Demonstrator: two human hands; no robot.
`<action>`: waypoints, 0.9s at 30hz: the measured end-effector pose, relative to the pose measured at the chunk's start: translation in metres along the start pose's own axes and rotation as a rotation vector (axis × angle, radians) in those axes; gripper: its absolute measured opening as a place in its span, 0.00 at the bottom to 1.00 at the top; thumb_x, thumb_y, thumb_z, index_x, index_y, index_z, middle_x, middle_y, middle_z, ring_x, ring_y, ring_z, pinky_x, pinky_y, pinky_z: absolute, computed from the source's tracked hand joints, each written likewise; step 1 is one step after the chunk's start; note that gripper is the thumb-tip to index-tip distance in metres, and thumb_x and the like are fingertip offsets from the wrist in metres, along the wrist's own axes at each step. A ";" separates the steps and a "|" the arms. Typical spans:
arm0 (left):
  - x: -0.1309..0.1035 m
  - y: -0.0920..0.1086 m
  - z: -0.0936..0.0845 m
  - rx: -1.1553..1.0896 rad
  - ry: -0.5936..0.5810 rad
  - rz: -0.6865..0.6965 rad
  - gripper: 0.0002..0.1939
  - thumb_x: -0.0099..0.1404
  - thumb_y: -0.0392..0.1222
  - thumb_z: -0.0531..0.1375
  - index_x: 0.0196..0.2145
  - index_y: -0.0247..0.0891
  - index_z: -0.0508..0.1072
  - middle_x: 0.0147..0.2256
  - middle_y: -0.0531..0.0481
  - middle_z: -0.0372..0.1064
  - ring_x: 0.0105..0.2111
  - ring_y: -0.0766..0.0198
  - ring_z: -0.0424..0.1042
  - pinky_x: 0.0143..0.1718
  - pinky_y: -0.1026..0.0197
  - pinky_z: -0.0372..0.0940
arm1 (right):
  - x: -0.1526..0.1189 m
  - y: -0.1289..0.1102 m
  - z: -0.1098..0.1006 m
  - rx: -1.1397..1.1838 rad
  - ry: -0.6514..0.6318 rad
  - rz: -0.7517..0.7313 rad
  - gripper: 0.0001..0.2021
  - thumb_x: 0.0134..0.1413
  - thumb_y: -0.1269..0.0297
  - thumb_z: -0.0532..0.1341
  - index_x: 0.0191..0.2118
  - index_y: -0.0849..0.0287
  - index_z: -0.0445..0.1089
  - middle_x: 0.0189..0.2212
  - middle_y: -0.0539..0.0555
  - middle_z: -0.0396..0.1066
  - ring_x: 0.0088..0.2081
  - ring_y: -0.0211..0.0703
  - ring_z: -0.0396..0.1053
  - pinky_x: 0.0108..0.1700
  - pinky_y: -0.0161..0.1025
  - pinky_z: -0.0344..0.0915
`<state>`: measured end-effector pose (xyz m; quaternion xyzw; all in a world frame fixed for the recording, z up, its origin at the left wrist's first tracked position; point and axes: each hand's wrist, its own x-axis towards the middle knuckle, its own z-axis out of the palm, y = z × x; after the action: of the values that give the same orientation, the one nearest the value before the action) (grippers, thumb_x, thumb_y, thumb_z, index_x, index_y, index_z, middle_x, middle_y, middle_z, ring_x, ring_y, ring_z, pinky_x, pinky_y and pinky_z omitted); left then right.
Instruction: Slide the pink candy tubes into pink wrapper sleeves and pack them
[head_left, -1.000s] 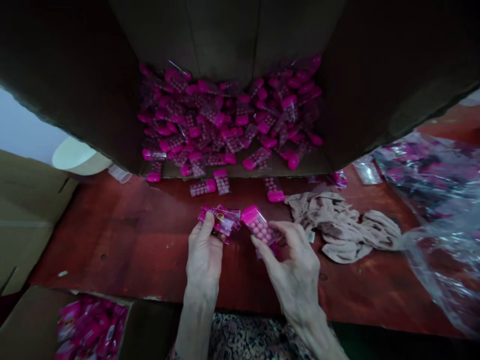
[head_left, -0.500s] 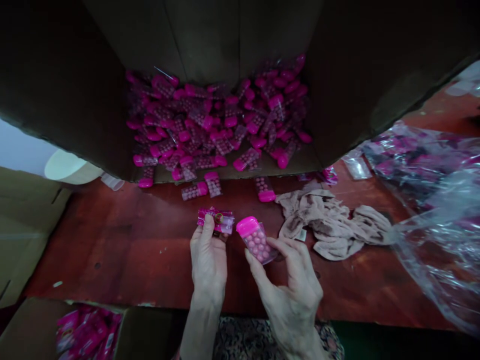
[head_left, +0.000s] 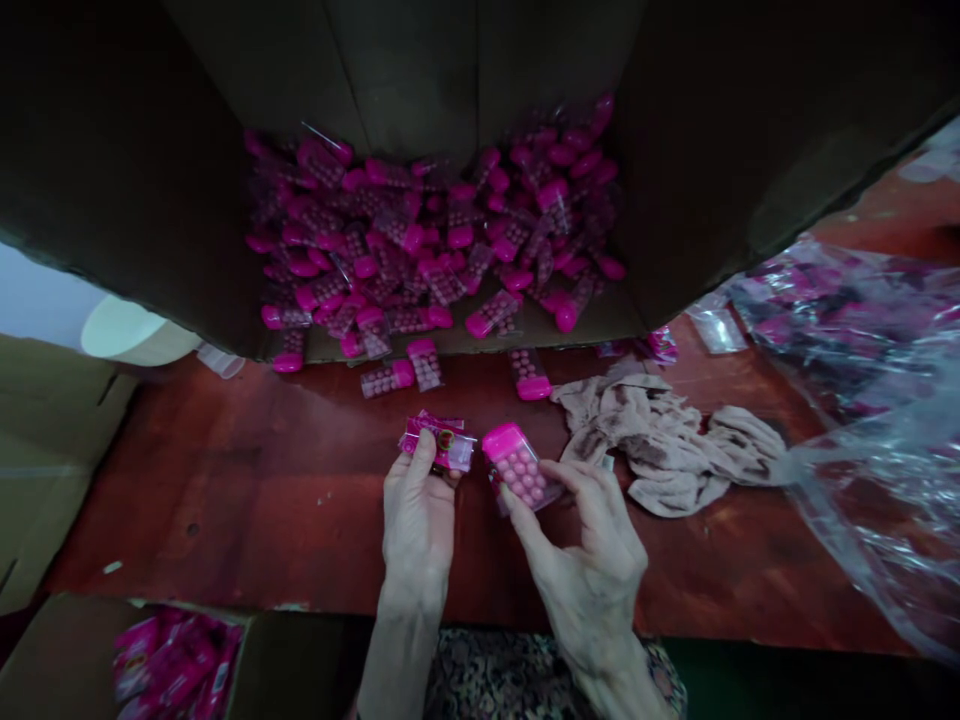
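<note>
In my left hand [head_left: 420, 510] are a few flat pink printed sleeves [head_left: 442, 445], pinched under the thumb. My right hand [head_left: 585, 540] grips a small clear candy box [head_left: 521, 470] with a pink flip cap, full of round pink candies. The box tilts, cap toward the upper left, just right of the sleeves and apart from them. A strip of dark pink print shows along its lower left side. Beyond my hands, several similar candy boxes [head_left: 427, 365] lie on the red table [head_left: 247, 480].
A large cardboard box [head_left: 442, 90] on its side holds a heap of capped candy boxes [head_left: 420, 240]. To the right lie a crumpled rag [head_left: 660, 440] and a clear plastic bag [head_left: 885, 400]. A carton of pink sleeves [head_left: 176, 660] stands lower left, a white tub [head_left: 135, 335] farther back.
Both hands have shifted slightly; the candy box in my right hand has turned a little, so dark pink print now shows at its side. Both holds are kept.
</note>
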<state>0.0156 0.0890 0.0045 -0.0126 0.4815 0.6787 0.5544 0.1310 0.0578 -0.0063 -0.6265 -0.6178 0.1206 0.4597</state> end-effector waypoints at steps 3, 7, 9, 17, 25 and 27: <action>-0.001 0.002 -0.001 -0.028 0.003 -0.019 0.06 0.51 0.37 0.67 0.26 0.34 0.73 0.24 0.54 0.71 0.22 0.72 0.66 0.25 0.68 0.61 | -0.002 0.011 0.002 -0.055 -0.084 -0.035 0.09 0.54 0.64 0.59 0.41 0.59 0.66 0.37 0.56 0.66 0.40 0.47 0.66 0.42 0.47 0.66; -0.006 0.003 0.000 -0.002 -0.012 -0.041 0.08 0.48 0.37 0.68 0.25 0.34 0.73 0.23 0.55 0.70 0.20 0.74 0.64 0.19 0.71 0.57 | 0.001 0.015 -0.001 -0.105 -0.182 -0.062 0.17 0.54 0.55 0.59 0.46 0.59 0.67 0.40 0.59 0.66 0.43 0.53 0.62 0.44 0.56 0.63; -0.009 0.002 0.002 0.045 -0.013 -0.040 0.09 0.46 0.38 0.69 0.25 0.35 0.73 0.22 0.56 0.70 0.19 0.75 0.64 0.18 0.72 0.56 | 0.006 0.009 -0.004 -0.003 -0.187 -0.041 0.19 0.53 0.54 0.59 0.48 0.58 0.67 0.40 0.58 0.67 0.43 0.52 0.62 0.43 0.54 0.64; -0.018 -0.014 0.001 0.174 -0.087 -0.012 0.11 0.43 0.39 0.71 0.23 0.35 0.72 0.22 0.55 0.71 0.20 0.74 0.65 0.17 0.71 0.54 | 0.021 -0.012 -0.002 0.319 -0.201 0.057 0.04 0.52 0.72 0.61 0.29 0.57 0.71 0.29 0.52 0.70 0.34 0.42 0.66 0.36 0.41 0.65; -0.013 -0.010 -0.003 0.147 -0.017 -0.023 0.12 0.45 0.43 0.69 0.25 0.35 0.73 0.21 0.56 0.70 0.18 0.74 0.64 0.20 0.70 0.57 | 0.013 0.011 -0.002 0.017 -0.205 -0.025 0.12 0.59 0.65 0.54 0.46 0.60 0.69 0.37 0.58 0.68 0.40 0.50 0.64 0.41 0.49 0.65; -0.011 -0.007 -0.005 0.097 0.008 -0.038 0.12 0.45 0.43 0.70 0.25 0.35 0.73 0.21 0.56 0.70 0.19 0.74 0.65 0.20 0.70 0.58 | 0.007 0.020 0.001 -0.181 -0.243 -0.059 0.12 0.58 0.63 0.54 0.44 0.63 0.69 0.38 0.61 0.67 0.41 0.54 0.62 0.43 0.54 0.63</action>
<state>0.0224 0.0776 0.0037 0.0023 0.5159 0.6438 0.5652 0.1448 0.0680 -0.0184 -0.6279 -0.6952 0.1257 0.3265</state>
